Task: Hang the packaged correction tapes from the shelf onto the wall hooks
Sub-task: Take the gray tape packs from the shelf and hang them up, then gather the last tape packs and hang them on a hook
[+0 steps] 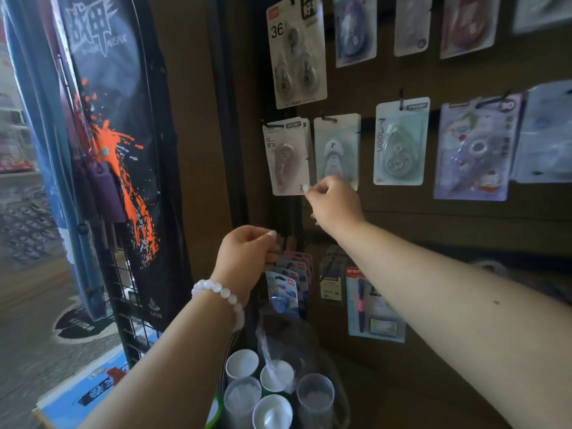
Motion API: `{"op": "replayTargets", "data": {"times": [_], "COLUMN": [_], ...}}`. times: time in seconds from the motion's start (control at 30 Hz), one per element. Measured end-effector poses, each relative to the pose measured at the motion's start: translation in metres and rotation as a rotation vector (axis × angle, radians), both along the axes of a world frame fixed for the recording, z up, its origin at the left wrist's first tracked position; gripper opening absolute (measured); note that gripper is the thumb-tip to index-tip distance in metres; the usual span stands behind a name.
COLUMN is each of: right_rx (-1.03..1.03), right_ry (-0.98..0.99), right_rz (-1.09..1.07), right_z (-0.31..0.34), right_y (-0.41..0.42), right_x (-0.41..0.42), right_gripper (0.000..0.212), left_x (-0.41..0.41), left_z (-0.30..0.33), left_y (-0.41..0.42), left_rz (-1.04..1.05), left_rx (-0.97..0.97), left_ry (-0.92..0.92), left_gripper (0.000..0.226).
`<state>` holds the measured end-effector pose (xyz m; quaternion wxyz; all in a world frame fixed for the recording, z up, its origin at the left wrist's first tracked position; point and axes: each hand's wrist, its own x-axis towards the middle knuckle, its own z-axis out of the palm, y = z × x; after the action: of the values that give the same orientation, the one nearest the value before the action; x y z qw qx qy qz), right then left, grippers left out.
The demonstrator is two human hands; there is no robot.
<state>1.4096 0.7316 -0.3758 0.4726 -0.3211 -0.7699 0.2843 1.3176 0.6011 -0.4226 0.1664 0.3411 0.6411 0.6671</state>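
Note:
Packaged correction tapes hang on hooks across a brown wall panel. My right hand pinches the lower right corner of a white pack holding a pinkish tape, which hangs from a hook at the left of the middle row. Right of it hang a pale blue pack, a mint pack and a purple pack. My left hand, with a white bead bracelet, is curled lower down beside a row of blue packs; its fingers are closed, and what they hold is hidden.
A three-tape pack hangs in the upper row. A pen pack hangs low on the panel. Clear and white cups stand below my arms. A black banner with orange splashes on a wire grid stands at the left.

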Motion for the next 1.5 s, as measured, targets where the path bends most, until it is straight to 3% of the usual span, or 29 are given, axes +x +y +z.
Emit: {"op": "replayTargets", "data": {"times": [0.13,0.3,0.53,0.8,1.27,1.5], "right_rx": [-0.029,-0.077,-0.13,-0.281,-0.633,-0.794], "right_ry": [-0.029,-0.095,-0.218,-0.293,-0.516,-0.628], "right_rz": [0.07,0.077,0.057,-0.006,-0.318,-0.573], "right_z": [-0.022,-0.068,-0.15,-0.226,-0.373,-0.428], "right_y": [-0.014,-0.029,-0.044,-0.031,0.044,0.076], "right_x": [0.031,0.071,0.119,0.151,0.226,0.277], "right_gripper": [0.028,0.028,0.026,0.028,0.029,0.052], "left_x": [0.015,0.041,0.087,0.125,0.173,0.193], "left_z": [-0.025,-0.075,-0.152,-0.199,-0.292,-0.324], "left_y": [-0.001,-0.001,0.005,0.017,0.051,0.076], "left_rz": [-0.002,-0.028,-0.047,-0.083,-0.203,-0.27], "left_rx": [-0.117,-0.184,-0.304,-0.489,-0.692,-0.742], "left_ry": [0.065,-0.041,-0.027,-0.031,-0.086,-0.122], "left_gripper": [0.013,0.019,0.02,0.013,0.01,0.011]}}
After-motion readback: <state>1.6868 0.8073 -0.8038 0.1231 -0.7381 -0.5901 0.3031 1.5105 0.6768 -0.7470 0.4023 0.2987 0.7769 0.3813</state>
